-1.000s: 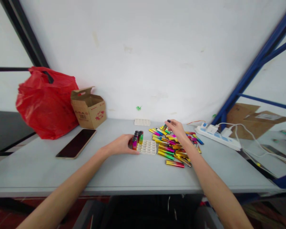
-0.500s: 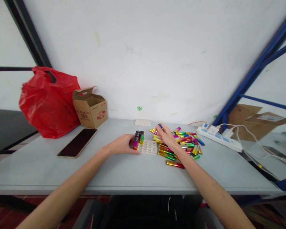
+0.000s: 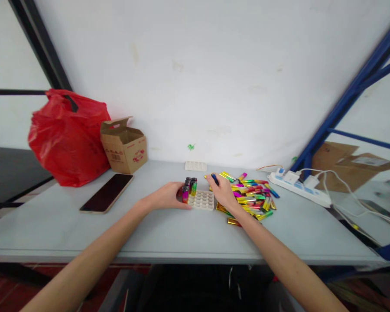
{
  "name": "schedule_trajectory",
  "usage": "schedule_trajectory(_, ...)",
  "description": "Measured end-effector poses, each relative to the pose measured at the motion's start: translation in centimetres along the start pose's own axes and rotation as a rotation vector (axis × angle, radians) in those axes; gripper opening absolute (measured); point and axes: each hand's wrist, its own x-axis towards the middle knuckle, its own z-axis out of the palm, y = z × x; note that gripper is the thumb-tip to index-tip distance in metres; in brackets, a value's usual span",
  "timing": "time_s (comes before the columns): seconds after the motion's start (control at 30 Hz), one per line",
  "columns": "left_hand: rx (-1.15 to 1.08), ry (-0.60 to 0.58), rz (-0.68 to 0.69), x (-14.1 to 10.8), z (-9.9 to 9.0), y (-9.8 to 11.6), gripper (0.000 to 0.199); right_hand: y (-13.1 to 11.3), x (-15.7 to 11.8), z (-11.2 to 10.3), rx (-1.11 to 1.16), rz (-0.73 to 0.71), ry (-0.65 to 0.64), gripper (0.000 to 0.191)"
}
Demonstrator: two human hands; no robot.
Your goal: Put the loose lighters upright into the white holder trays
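My left hand (image 3: 170, 196) curves around the left end of a white tray (image 3: 205, 200) with rows of round holes, its thumb along the near edge. Several shiny lighters (image 3: 193, 187) with black tops stand upright in the tray's left part, close against those fingers. My right hand (image 3: 223, 193) is closed on a dark blue lighter (image 3: 215, 179), just above and right of the tray. Beneath and beside that hand lies a loose pile of metallic, multicoloured lighters (image 3: 251, 190), partly hidden by the hand and forearm.
Behind, by the wall, lies another white tray (image 3: 195, 166). A phone (image 3: 106, 193), an open cardboard box (image 3: 125, 149) and a red plastic bag (image 3: 69, 138) are at left. At right are a power strip (image 3: 300, 189) with cables and a blue metal frame (image 3: 344, 102).
My right hand has come slightly down and nearer with the dark blue lighter, which now shows more plainly. My left hand stays at the tray.
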Motion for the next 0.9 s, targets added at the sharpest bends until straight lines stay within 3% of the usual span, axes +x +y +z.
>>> schedule_trajectory(0.13,0.012,-0.001,-0.005,0.0,-0.1,0.1,0.062,-0.5,-0.4,-0.4,0.029,-0.085,-0.142,0.039)
schedule_trajectory(0.3,0.026,-0.010,-0.005,-0.1,-0.2,0.2,0.063,-1.5,-0.7,-0.7,-0.213,-0.303,-0.249,0.044)
schedule_trajectory(0.4,0.030,-0.004,-0.005,-0.1,-0.2,0.3,0.065,-1.5,-0.8,-0.4,-0.238,-0.263,-0.329,0.045)
schedule_trajectory(0.57,0.019,-0.008,-0.005,-0.1,-0.3,0.4,0.066,-0.8,-0.9,0.2,-0.211,-0.232,-0.315,0.040)
schedule_trajectory(0.77,0.017,-0.007,0.008,-0.2,-0.3,0.5,0.064,-1.2,-1.1,0.8,-0.390,-0.315,-0.365,0.032)
schedule_trajectory(0.9,0.004,0.002,0.017,-0.1,-0.1,0.3,0.060,-1.8,-1.0,1.2,-0.557,-0.307,-0.416,0.039)
